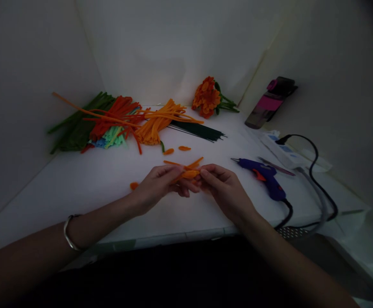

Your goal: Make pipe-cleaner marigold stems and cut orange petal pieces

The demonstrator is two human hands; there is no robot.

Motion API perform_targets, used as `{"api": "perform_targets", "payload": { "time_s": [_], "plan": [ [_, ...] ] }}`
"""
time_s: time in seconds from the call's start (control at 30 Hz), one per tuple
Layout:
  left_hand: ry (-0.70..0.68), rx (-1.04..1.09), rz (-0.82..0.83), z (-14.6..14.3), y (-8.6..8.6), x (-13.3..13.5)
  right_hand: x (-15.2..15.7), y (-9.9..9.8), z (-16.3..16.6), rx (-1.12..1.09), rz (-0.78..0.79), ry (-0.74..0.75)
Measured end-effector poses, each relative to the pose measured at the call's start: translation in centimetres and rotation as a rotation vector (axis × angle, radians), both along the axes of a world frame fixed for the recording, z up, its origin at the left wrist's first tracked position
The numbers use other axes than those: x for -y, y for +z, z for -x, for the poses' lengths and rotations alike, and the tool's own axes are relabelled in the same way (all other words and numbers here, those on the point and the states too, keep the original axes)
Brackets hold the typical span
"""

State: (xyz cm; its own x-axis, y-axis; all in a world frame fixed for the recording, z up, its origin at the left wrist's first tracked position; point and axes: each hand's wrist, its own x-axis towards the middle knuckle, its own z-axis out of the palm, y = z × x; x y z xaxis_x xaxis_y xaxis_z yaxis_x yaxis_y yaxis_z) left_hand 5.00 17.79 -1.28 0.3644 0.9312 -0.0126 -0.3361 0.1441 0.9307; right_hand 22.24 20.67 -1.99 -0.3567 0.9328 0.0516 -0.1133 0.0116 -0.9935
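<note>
Between my two hands is an orange pipe cleaner [190, 174], bent into a small petal-like loop. My left hand [162, 179] pinches its left side with thumb and fingers. At the right end, the fingertips of my right hand [220, 184] are closed on the same piece. Just beyond my fingers, loose orange pipe cleaner lengths [195, 162] stick out; whether they are held or lying on the table I cannot tell. Finished-looking orange petal shapes [184, 148] lie farther back, and another petal shape [134, 186] sits beside my left wrist.
Bundles of orange pipe cleaners [154, 126], red ones [116, 115] and green ones [80, 132] lie at the back left. Dark green stems [199, 129] and an orange flower bunch [207, 100] are behind. To the right are a blue glue gun [263, 169], tweezers [278, 167], a power strip [282, 149] and a bottle [270, 102].
</note>
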Motion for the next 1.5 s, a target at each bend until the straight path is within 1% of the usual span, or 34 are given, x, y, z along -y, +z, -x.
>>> {"api": "perform_targets", "payload": {
  "time_s": [0.07,0.1,0.17,0.2,0.27,0.33,0.4,0.5,0.6,0.7,0.77,0.9,0.97,1.1,1.17,1.37,1.43,1.5],
  "plan": [
    [-0.026,0.145,0.067,0.1,0.2,-0.1,0.0,-0.2,0.0,-0.035,-0.028,-0.073],
    [-0.036,0.200,0.073,0.1,0.3,0.0,0.1,-0.3,0.1,-0.060,-0.028,-0.108],
    [-0.020,0.252,0.026,0.1,0.3,0.0,0.3,-0.4,0.2,-0.099,-0.022,-0.141],
    [0.015,0.244,-0.011,0.1,0.3,0.1,0.5,-0.4,0.3,-0.104,-0.029,-0.136],
    [0.127,0.167,-0.077,0.0,0.0,0.2,1.0,-0.3,0.5,-0.056,-0.078,-0.093],
    [0.243,0.046,-0.121,0.0,-0.3,0.2,1.5,0.0,0.6,0.058,-0.155,-0.034],
    [0.295,-0.067,-0.154,0.0,-0.3,0.2,1.9,0.5,0.6,0.192,-0.251,0.014],
    [0.244,-0.158,-0.180,0.0,-0.1,0.2,2.2,1.1,0.4,0.338,-0.370,0.066],
    [0.191,-0.192,-0.181,0.0,0.1,0.2,2.0,1.4,0.2,0.416,-0.415,0.105],
    [0.181,-0.221,-0.186,-0.1,0.2,0.2,1.7,1.5,0.0,0.457,-0.454,0.113],
    [0.171,-0.246,-0.196,-0.1,0.1,0.2,1.4,1.4,-0.1,0.409,-0.430,0.102],
    [0.099,-0.338,-0.222,-0.1,-0.1,0.3,0.9,1.5,-0.3,0.213,-0.298,0.055],
    [0.038,-0.355,-0.215,-0.1,-0.2,0.4,0.8,1.5,-0.3,0.201,-0.268,0.069],
    [-0.086,-0.342,-0.184,-0.1,-0.5,0.4,0.8,1.5,-0.2,0.240,-0.266,0.130],
    [-0.110,-0.360,-0.183,0.0,-0.5,0.4,0.9,1.5,-0.1,0.217,-0.246,0.169],
    [-0.052,-0.341,-0.165,-0.1,-0.1,0.6,0.7,0.9,0.0,0.024,-0.146,0.182],
    [0.001,-0.311,-0.197,-0.2,0.0,0.8,0.7,0.7,0.0,-0.024,-0.133,0.173],
    [0.073,-0.278,-0.247,-0.3,0.0,1.0,0.9,0.6,0.0,-0.051,-0.146,0.133]
  ]
}}
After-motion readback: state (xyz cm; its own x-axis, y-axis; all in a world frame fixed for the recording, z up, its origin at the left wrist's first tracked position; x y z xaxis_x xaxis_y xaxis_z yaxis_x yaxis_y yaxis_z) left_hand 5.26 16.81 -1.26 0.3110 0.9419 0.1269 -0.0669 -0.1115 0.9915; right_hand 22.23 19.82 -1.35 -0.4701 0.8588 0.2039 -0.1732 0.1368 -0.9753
